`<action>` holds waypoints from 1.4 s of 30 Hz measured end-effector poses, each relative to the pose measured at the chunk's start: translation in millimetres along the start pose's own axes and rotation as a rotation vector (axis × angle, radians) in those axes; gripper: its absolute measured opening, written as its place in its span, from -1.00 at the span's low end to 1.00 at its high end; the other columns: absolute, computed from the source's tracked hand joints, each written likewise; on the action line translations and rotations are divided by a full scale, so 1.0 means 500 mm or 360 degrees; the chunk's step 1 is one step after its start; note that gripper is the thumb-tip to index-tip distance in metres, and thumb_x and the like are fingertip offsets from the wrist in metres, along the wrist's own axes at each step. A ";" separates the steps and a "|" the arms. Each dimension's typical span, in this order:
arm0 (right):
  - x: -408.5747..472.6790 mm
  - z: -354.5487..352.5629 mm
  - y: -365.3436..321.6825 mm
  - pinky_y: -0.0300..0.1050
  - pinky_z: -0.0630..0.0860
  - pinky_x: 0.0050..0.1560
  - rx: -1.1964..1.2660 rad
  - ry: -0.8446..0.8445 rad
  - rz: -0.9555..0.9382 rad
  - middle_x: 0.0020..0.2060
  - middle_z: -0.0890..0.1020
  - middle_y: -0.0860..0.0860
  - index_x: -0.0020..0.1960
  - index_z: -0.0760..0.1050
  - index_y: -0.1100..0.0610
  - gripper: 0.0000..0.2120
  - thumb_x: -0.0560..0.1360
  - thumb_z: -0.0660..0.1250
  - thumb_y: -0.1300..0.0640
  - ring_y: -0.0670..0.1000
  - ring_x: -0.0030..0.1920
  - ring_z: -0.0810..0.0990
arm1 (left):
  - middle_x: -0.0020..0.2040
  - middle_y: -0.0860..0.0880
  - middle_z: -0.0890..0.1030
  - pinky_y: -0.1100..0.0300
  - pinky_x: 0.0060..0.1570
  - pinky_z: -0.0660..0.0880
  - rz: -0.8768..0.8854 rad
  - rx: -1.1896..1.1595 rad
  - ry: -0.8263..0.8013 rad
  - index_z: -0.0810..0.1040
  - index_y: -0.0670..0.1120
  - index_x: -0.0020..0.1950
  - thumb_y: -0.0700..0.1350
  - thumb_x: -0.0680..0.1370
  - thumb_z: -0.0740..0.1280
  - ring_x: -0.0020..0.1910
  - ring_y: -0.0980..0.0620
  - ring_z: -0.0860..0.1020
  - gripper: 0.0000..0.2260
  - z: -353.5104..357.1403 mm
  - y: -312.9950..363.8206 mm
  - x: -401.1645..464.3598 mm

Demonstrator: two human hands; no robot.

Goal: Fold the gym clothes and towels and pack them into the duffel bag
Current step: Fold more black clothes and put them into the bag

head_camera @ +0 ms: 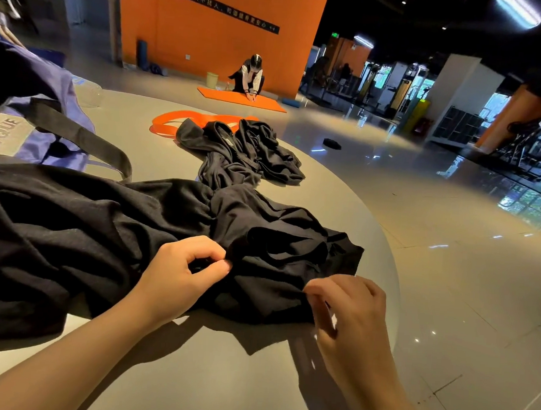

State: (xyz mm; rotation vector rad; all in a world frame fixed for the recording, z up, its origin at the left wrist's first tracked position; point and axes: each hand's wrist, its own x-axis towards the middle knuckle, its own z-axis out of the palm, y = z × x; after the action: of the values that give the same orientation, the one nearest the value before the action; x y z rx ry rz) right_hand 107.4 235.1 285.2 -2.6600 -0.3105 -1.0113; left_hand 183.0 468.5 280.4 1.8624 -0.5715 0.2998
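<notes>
Two hands work the near edge of a black garment (102,242) that lies crumpled across a round grey table (220,376). The left hand (179,275) has thumb and forefinger curled together on a fold of the cloth near its middle, the other fingers tucked under; it looks like a pinch meant to lift or hold one layer so the fabric can be pulled flat. The right hand (348,311) sits just beside the garment's near right edge with its fingers bent downward, fingertips at the hem; whether it has cloth between them or only touches it cannot be told for sure, though it appears to be catching the edge. Held apart like this along the same edge, the hands seem set to spread the garment and find a straight line for the first fold.

Further back on the table a second black garment (244,152) lies in a heap, touching the far end of the first, probably waiting its turn. Behind it an orange band (173,122) rests flat on the tabletop. The duffel (46,121), purple with dark straps, stands at the left edge, touching the near garment and within reach, likely so that folded pieces can go straight in. Nothing looks folded yet, so the task seems to be at an early stage.

Beyond the table, a person (251,77) kneels on an orange mat (240,100).
</notes>
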 end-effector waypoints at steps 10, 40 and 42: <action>-0.146 -0.043 -0.019 -0.13 0.38 0.18 -0.0075 -0.0074 -0.0109 -0.01 0.46 -0.19 0.01 0.37 -0.14 -0.66 0.33 0.43 0.04 -0.14 0.03 0.45 | -0.06 0.18 0.59 0.43 -0.08 0.44 0.0137 0.0075 0.0245 0.59 0.10 -0.05 0.20 0.47 0.23 -0.03 0.17 0.56 -0.75 0.025 0.112 -0.010; 0.010 -0.113 0.062 -0.38 0.41 -0.19 0.0339 0.0124 0.0577 -0.21 0.60 -0.12 -0.08 0.55 -0.02 -0.85 0.50 0.36 0.23 -0.18 -0.22 0.54 | -0.38 0.06 0.64 0.36 -0.38 0.55 -0.0940 -0.0667 0.0819 0.57 -0.10 -0.12 -0.26 0.52 0.32 -0.31 0.10 0.62 -0.91 -0.065 0.126 -0.134; -0.005 -0.127 0.105 -0.24 0.42 -0.16 0.0066 -0.0065 0.0682 -0.15 0.63 0.00 -0.05 0.58 0.04 -0.89 0.49 0.38 0.23 -0.09 -0.23 0.51 | -0.31 0.07 0.66 0.36 -0.27 0.58 -0.0801 -0.0389 0.0803 0.59 -0.03 -0.13 -0.27 0.52 0.34 -0.23 0.03 0.64 -0.86 -0.065 0.118 -0.139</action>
State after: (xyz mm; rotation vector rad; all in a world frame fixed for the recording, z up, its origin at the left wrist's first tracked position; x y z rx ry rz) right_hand 82.0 164.6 319.5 -2.5514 0.2226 -0.8030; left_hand 95.1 499.3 307.2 1.5483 0.1999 0.3282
